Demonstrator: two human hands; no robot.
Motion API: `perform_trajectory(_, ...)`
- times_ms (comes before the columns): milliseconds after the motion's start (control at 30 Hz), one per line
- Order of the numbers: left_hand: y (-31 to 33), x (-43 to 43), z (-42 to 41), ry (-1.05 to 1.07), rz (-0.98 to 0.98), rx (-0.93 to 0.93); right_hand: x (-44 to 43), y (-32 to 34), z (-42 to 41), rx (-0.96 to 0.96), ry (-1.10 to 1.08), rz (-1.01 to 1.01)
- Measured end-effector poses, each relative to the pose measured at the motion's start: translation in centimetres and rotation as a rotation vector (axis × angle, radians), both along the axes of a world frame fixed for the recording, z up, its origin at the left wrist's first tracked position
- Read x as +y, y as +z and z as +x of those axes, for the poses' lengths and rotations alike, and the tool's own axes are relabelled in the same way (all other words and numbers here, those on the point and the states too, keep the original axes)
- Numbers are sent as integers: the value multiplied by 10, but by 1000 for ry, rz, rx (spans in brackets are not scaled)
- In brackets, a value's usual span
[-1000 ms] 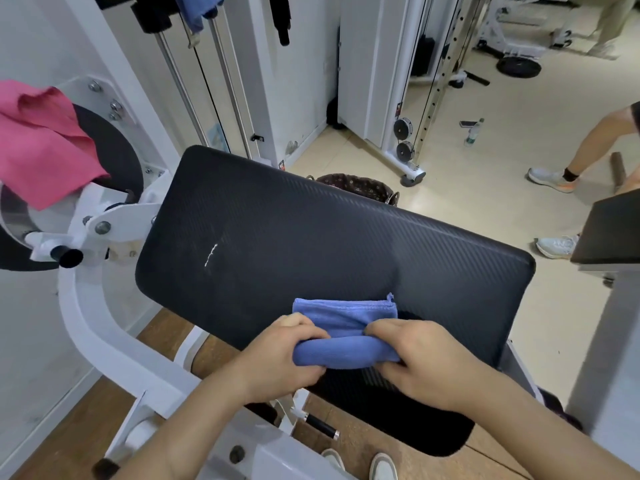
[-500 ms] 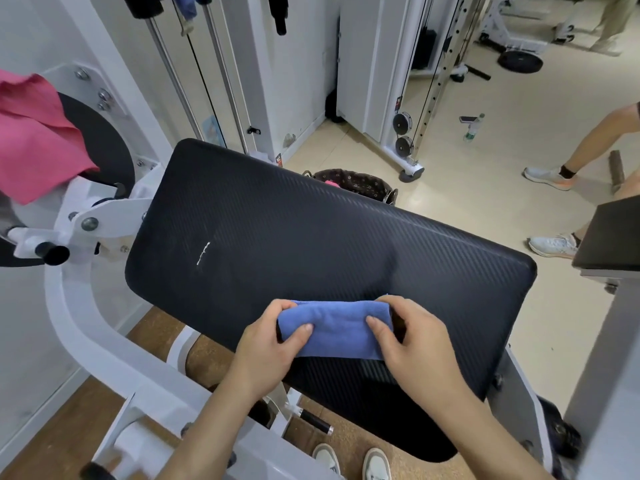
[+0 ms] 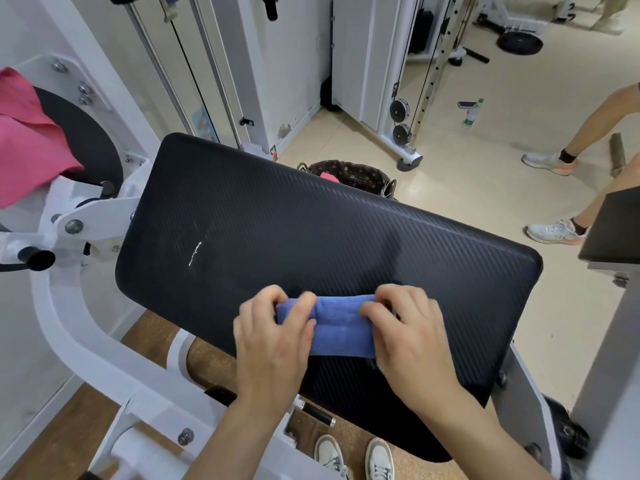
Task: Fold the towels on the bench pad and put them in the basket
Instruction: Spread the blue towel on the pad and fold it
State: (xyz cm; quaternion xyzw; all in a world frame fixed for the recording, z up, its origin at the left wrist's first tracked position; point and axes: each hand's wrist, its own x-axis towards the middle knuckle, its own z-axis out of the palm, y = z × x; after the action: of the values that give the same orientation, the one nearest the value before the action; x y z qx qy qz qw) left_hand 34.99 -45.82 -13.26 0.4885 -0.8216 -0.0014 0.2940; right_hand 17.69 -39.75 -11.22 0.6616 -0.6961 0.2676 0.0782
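A pink towel (image 3: 27, 140) hangs over the machine at far left, probably waiting its turn. The left hand (image 3: 273, 337) curls round one end of the folded blue towel (image 3: 341, 327), which lies near the front edge of the counter (image 3: 311, 237), a flat support for creasing. The basket (image 3: 367, 178) stands just behind the counter, within easy reach. The right hand (image 3: 412, 341) pinches the other end, apparently to keep the folds together.

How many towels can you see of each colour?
Blue: 1, the blue towel on the bench pad.
Pink: 2, the draped pink towel on the machine at the left, and the folded pink towel partly showing in the basket.
Total: 3.
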Motion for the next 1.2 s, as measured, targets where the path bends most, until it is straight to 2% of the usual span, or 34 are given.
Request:
perform_trajectory(67, -4, 5, -1, -166, -151, -56, 2, -4, -2, 84, 36, 46)
perform_trajectory(167, -17, 9, 4, -338, -115, -68, 10, -3, -8, 161, 41, 125)
perform_trajectory(267, -26, 15, 10, -352, 14, -144, 21, 0, -8, 220, 70, 221)
perform_trajectory(400, -32, 9, 2, -310, 19, -194, 25, -1, -12, 339, 87, 241)
perform_trajectory(567, -20, -6, -16, -258, 16, -180, 5, 6, -12, 282, 71, 313)
perform_trajectory(633, -4, -14, -18, -264, 81, -180, -6, 13, -17, 106, 74, 373)
perform_trajectory(700, 22, -21, -17, -231, 297, -83, -14, 30, -25, -287, 69, 406)
perform_trajectory(767, 50, -19, -13, -145, 646, 146, -18, 50, -33, -772, 80, 443)
perform_trajectory(867, 76, 0, -9, -188, 1048, 587, -12, 78, -36, -1180, 214, 577)
perform_trajectory(933, 83, 16, -9, -213, 1185, 788, -4, 88, -25, -1264, 321, 623)
perform_trajectory(1000, 84, 30, -11, -222, 1278, 894, 3, 93, -12, -1241, 283, 537)
perform_trajectory(1100, 87, 45, -8, -262, 1294, 937, 18, 97, -6, -1097, 237, 410)
perform_trajectory(1200, 102, 46, -3, -402, 1198, 1007, 36, 110, -12, -905, 321, 415)
